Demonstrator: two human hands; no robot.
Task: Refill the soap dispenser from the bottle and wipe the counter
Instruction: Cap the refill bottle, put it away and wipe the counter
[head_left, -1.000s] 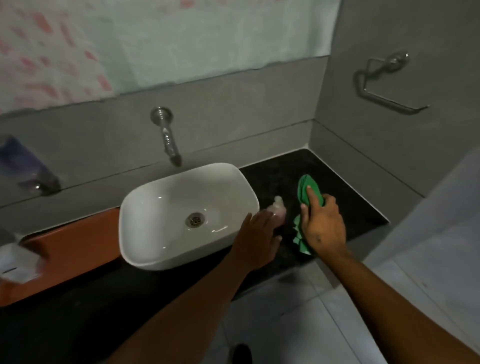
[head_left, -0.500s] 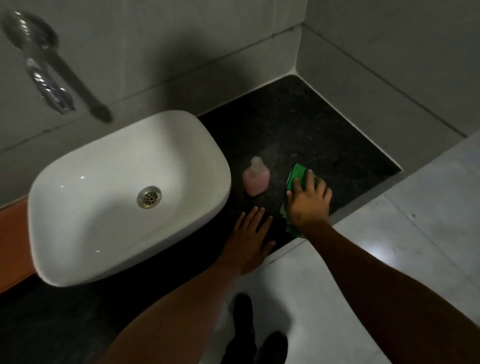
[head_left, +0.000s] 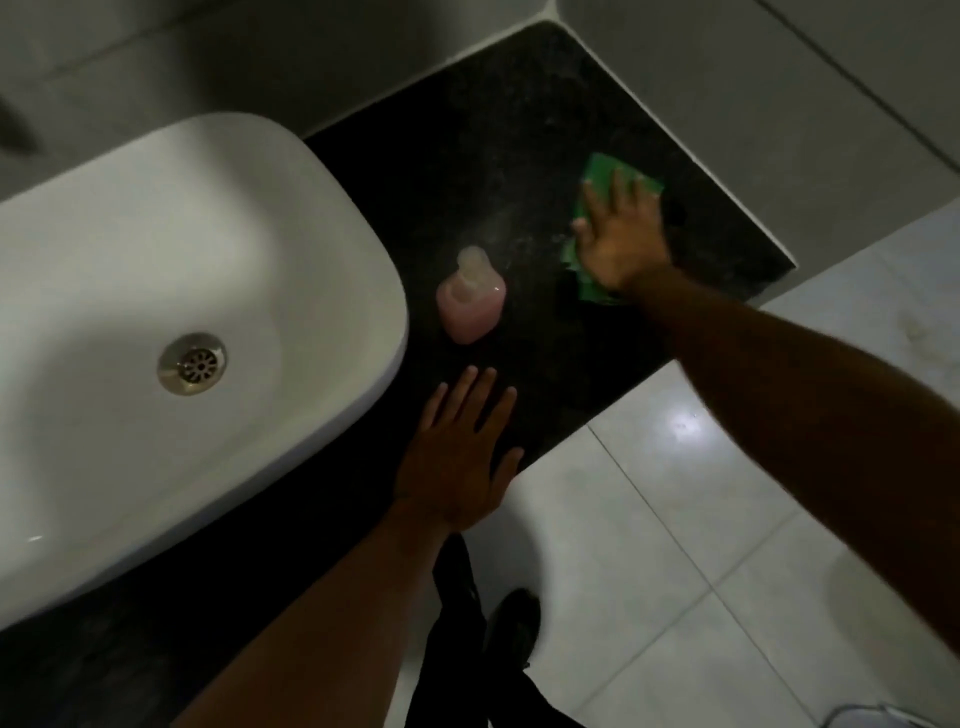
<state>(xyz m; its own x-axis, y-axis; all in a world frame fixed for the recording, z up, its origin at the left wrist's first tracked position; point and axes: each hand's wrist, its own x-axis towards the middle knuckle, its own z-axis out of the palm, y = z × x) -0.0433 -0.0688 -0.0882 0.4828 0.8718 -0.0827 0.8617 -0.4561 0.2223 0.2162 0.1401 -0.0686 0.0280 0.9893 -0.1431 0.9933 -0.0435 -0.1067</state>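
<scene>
Mid-frame, the pink soap dispenser (head_left: 471, 296) stands between the flat, empty left hand (head_left: 457, 457) below it and the right hand (head_left: 618, 239), upper right, fingers spread, pressing a green cloth (head_left: 605, 174) onto the black counter (head_left: 467, 130).

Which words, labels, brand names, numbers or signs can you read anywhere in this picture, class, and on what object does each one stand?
None: no text can be read anywhere in this view.
Soap dispenser: pink body, no label or brand visible on the side that shows.
Green cloth under the right hand: no print visible.
White sink, black counter, wall tiles and floor: plain, no markings.
Left hand lies flat on the counter, covering no label.
</scene>
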